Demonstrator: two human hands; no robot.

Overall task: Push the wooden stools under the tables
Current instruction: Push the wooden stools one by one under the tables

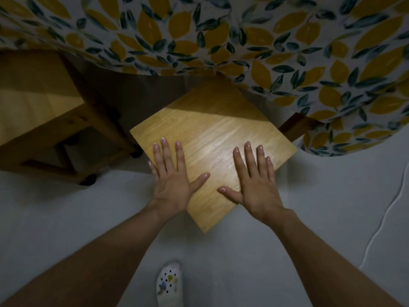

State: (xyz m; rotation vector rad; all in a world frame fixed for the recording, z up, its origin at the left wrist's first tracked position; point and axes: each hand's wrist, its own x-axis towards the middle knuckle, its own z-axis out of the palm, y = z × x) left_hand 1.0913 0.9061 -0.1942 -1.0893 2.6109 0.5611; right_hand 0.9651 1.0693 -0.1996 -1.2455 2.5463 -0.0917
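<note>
Grey floor (309,218) runs under a counter (221,29) draped in a lemon-and-leaf cloth. Half beneath its edge sits the square, grained wooden stool (210,134), turned corner-on. Left hand (170,185) and right hand (256,185) lie flat on its seat, fingers spread, each grip wide. Another stool (44,120) crowds its left side; a dark leg (294,125) stands at its right.

Pale grey floor (309,218), bare. Thin white cable (386,214) runs along its right side. White perforated clog (169,284) with coloured charms sits at bottom centre, partly cut by the frame edge.
</note>
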